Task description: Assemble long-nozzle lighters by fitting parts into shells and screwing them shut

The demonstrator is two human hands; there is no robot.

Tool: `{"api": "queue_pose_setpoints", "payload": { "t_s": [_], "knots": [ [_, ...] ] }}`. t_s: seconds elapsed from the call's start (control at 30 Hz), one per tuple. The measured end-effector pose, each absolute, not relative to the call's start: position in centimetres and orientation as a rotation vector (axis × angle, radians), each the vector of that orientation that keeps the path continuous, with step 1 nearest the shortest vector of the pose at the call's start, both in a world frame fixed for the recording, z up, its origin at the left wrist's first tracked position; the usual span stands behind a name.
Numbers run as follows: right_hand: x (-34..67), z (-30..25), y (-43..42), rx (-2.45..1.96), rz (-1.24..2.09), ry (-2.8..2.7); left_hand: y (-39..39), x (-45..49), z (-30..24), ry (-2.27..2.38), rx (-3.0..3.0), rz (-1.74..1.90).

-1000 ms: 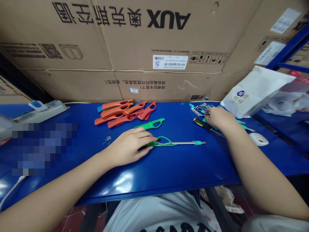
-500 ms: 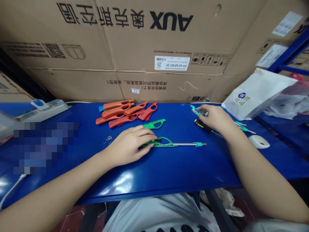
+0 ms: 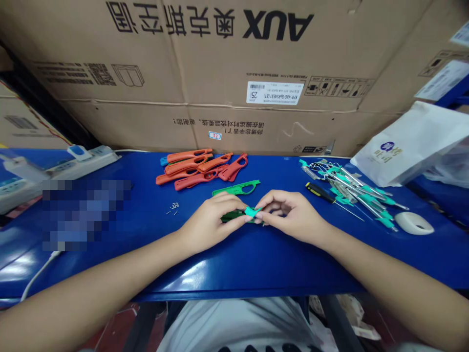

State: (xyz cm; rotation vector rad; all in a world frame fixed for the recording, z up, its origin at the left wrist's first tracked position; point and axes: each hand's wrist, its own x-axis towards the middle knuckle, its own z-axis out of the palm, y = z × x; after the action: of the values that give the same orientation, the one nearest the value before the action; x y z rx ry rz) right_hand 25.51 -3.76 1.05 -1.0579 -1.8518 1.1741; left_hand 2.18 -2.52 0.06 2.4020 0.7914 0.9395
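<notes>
My left hand (image 3: 214,219) and my right hand (image 3: 291,212) meet over the middle of the blue table, both closed. Between their fingertips is a small teal plastic piece (image 3: 251,211), which looks like a lighter trigger. My right thumb and forefinger pinch its right end, and my left fingertips are at its left side. Just beneath lies a green lighter casing half (image 3: 232,215), mostly covered by my hands. Behind them rests another green casing half (image 3: 236,188) with a loop handle. Several small screws (image 3: 175,206) lie left of my left hand.
Orange and red lighter casings (image 3: 190,168) are piled at the back. To the right lie a yellow-black screwdriver (image 3: 320,192), metal lighter tubes with teal parts (image 3: 361,188) and a white oval object (image 3: 414,223). A white bag (image 3: 399,142), a power strip (image 3: 91,159) and a large carton (image 3: 205,68) border the table.
My right hand has come from the parts pile at the right to the middle and now pinches the teal piece. My left hand has stayed near the casing, its fingertips now at that piece.
</notes>
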Motion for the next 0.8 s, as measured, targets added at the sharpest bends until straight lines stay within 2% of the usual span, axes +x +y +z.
{"api": "queue_pose_setpoints", "payload": {
  "t_s": [0.2,0.37,0.57,0.8],
  "knots": [
    [26.4,1.3,-3.6,-0.906,0.32,-2.433,-2.3,2.0,0.0,0.843,2.406,0.918],
    [26.7,1.6,-3.8,-0.882,0.151,-2.6,-2.5,2.3,0.0,0.856,2.369,0.898],
    [27.0,1.8,-2.9,-1.086,0.283,-2.343,-2.2,2.2,-0.3,0.899,2.406,0.835],
    [27.9,1.7,-2.0,-1.438,1.129,-2.008,-2.1,2.0,-0.8,0.832,2.464,0.698]
  ]
}}
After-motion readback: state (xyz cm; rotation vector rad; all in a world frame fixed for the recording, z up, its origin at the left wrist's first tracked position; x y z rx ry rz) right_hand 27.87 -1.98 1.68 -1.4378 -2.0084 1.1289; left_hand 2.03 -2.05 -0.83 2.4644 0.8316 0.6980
